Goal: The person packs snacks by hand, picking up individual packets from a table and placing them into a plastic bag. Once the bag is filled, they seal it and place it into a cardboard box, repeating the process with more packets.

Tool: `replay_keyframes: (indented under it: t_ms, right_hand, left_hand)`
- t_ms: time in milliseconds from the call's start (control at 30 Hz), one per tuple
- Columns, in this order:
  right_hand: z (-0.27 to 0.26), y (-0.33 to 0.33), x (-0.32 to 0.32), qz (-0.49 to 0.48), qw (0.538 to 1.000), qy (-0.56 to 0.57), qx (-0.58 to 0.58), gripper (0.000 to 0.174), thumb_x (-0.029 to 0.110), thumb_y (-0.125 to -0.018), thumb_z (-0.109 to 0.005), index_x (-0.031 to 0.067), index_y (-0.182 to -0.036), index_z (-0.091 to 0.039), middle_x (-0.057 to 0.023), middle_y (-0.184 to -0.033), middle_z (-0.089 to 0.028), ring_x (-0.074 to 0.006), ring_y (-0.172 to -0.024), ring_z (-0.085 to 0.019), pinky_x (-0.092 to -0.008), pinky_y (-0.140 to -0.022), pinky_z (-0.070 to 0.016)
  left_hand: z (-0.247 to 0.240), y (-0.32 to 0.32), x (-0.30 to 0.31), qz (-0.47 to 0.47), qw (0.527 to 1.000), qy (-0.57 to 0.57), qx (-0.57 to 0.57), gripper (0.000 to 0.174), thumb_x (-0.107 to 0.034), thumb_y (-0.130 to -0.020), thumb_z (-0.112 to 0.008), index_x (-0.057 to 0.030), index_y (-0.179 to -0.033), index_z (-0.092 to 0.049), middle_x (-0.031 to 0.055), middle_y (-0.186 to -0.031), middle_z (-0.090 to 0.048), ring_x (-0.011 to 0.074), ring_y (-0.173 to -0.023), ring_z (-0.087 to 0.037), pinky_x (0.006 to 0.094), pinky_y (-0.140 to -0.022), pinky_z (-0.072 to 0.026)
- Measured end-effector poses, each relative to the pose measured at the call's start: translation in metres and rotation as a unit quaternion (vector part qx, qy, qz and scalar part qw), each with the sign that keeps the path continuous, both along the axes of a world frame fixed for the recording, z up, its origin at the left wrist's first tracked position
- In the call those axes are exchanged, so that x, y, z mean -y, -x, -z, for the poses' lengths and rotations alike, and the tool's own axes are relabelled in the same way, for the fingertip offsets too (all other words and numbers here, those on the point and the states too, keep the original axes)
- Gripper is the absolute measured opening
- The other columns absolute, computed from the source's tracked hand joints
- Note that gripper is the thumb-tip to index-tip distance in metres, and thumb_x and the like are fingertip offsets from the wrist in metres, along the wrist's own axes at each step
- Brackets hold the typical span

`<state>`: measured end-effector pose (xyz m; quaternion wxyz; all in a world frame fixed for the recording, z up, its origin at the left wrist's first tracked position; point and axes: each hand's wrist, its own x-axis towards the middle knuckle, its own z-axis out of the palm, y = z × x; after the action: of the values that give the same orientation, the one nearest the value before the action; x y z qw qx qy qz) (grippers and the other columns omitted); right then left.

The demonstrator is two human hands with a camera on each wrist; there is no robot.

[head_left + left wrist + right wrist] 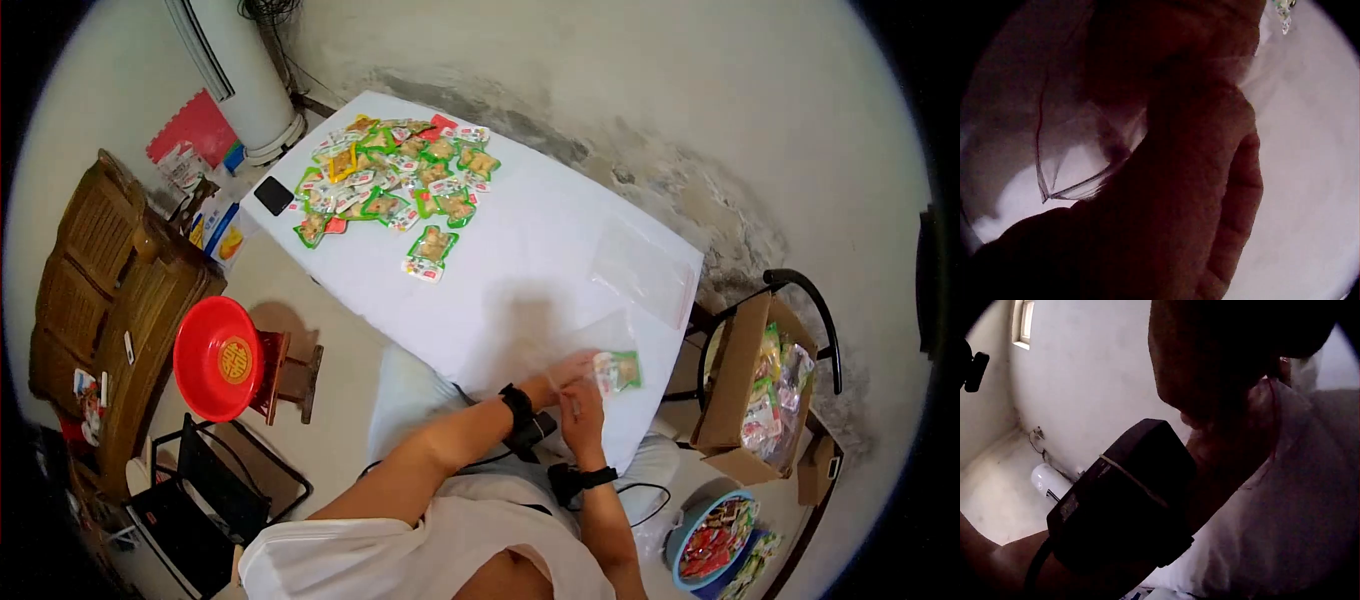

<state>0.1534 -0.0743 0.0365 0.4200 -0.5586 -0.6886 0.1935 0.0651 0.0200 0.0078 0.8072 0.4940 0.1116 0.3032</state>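
Note:
My left hand [568,370] and right hand [582,418] meet at the near right part of the white table [540,240]. Between them they hold a clear plastic bag [605,335], whose thin red edge line shows in both wrist views. The right fingers pinch the bag at its edge, while the left hand grips it just above. A green-and-white snack packet [620,371] lies just past the left fingertips and overlaps the bag in the head view. In the left wrist view the left hand [1191,169] is dark, with the bag's edge [1088,181] beside it.
Many snack packets [380,175] are heaped at the table's far left, beside a phone [273,196]. Flat clear bags [645,270] lie at the right end. A cardboard box [730,410] and blue tub [680,550] of packets stand right; a red basin [205,360] is left.

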Motion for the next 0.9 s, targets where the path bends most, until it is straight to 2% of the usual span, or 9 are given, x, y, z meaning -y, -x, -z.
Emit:
replay_keyframes:
  t_ms: [200,233,267,400,467,567,733,800,900]
  right_hand:
    - [-0.027,0.005,-0.024,-0.066,0.991,-0.075,0.09,0.008,0.003,-0.076,-0.06,0.003,-0.084,-0.057,-0.0136,-0.09,-0.055,-0.0333,-0.09,-0.051,-0.0391,-0.082,-0.0386]
    - [-0.028,0.006,-0.028,-0.084,0.99,-0.074,0.082,0.009,0.003,-0.076,-0.06,0.003,-0.084,-0.057,-0.0133,-0.09,-0.055,-0.0331,-0.09,-0.051,-0.0392,-0.081,-0.0391]
    - [-0.027,0.008,-0.031,-0.102,0.989,-0.073,0.074,0.009,0.003,-0.075,-0.06,0.0031,-0.084,-0.057,-0.0129,-0.09,-0.055,-0.0329,-0.09,-0.051,-0.0393,-0.08,-0.0396]
    - [-0.01,0.013,-0.037,-0.104,0.991,-0.063,0.061,0.008,0.004,-0.076,-0.061,0.0036,-0.084,-0.057,-0.0129,-0.087,-0.056,-0.0321,-0.087,-0.052,-0.0389,-0.078,-0.0411]
    - [-0.006,0.016,-0.035,-0.054,0.997,-0.027,0.045,0.007,0.003,-0.077,-0.06,0.0042,-0.083,-0.057,-0.0128,-0.083,-0.057,-0.0312,-0.082,-0.054,-0.0384,-0.075,-0.0426]
    - [-0.006,0.016,-0.034,-0.022,0.999,-0.024,0.039,0.008,0.008,-0.077,-0.06,0.0039,-0.083,-0.057,-0.013,-0.082,-0.058,-0.0318,-0.081,-0.054,-0.0401,-0.071,-0.0429]
    - [-0.006,0.023,-0.022,-0.042,0.997,-0.021,0.064,0.006,0.008,-0.077,-0.06,0.005,-0.082,-0.057,-0.0121,-0.078,-0.055,-0.0318,-0.076,-0.053,-0.0398,-0.066,-0.0431]
    - [-0.005,0.026,-0.015,-0.055,0.995,-0.025,0.078,0.006,0.008,-0.077,-0.06,0.0055,-0.081,-0.056,-0.0118,-0.078,-0.055,-0.0318,-0.075,-0.053,-0.04,-0.066,-0.043]
    - [-0.004,0.03,-0.011,-0.043,0.993,-0.026,0.104,0.009,0.005,-0.076,-0.062,0.0049,-0.082,-0.056,-0.0105,-0.077,-0.054,-0.0293,-0.073,-0.053,-0.0375,-0.062,-0.0432]
  left_hand:
    - [0.002,-0.009,-0.021,-0.067,0.983,0.172,0.019,0.043,-0.023,-0.088,-0.054,0.0027,-0.121,-0.047,0.0098,-0.121,-0.051,0.0152,-0.105,-0.049,0.0286,-0.091,-0.0411]
    - [0.015,-0.007,-0.021,-0.227,0.96,-0.143,-0.075,0.039,-0.021,-0.088,-0.055,0.0005,-0.119,-0.048,0.0109,-0.119,-0.051,0.0196,-0.106,-0.049,0.0314,-0.093,-0.0399]
    - [0.03,-0.006,-0.023,-0.357,0.81,-0.438,-0.16,0.035,-0.019,-0.088,-0.056,-0.0016,-0.117,-0.048,0.0121,-0.117,-0.05,0.024,-0.106,-0.048,0.0342,-0.094,-0.0386]
    - [0.049,0.021,-0.016,-0.349,0.74,-0.532,-0.217,0.03,-0.017,-0.087,-0.055,-0.0033,-0.114,-0.051,0.0137,-0.111,-0.053,0.0286,-0.1,-0.051,0.0352,-0.091,-0.0401]
    - [0.001,0.049,0.018,-0.205,0.964,-0.115,-0.124,0.028,-0.018,-0.09,-0.05,-0.0037,-0.115,-0.051,0.0149,-0.108,-0.054,0.0308,-0.099,-0.052,0.0359,-0.091,-0.0404]
    - [0.081,0.056,0.037,-0.182,0.978,0.01,-0.103,0.039,-0.023,-0.089,-0.053,-0.0079,-0.124,-0.046,0.0052,-0.116,-0.053,0.0148,-0.103,-0.053,0.0287,-0.085,-0.0433]
    - [0.008,0.149,0.05,-0.059,0.976,0.138,-0.156,0.03,-0.026,-0.091,-0.051,-0.0027,-0.111,-0.054,0.0042,-0.109,-0.058,0.0144,-0.095,-0.056,0.0295,-0.076,-0.0461]
    - [-0.001,0.192,0.024,-0.213,0.938,0.052,-0.269,0.03,-0.024,-0.091,-0.051,-0.0038,-0.112,-0.054,0.002,-0.102,-0.061,0.0134,-0.09,-0.057,0.0285,-0.077,-0.0461]
    - [0.012,0.226,-0.025,-0.565,0.69,-0.076,-0.446,0.044,-0.021,-0.079,-0.063,0.0008,-0.115,-0.05,0.0118,-0.1,-0.058,0.0215,-0.086,-0.057,0.0318,-0.076,-0.0465]
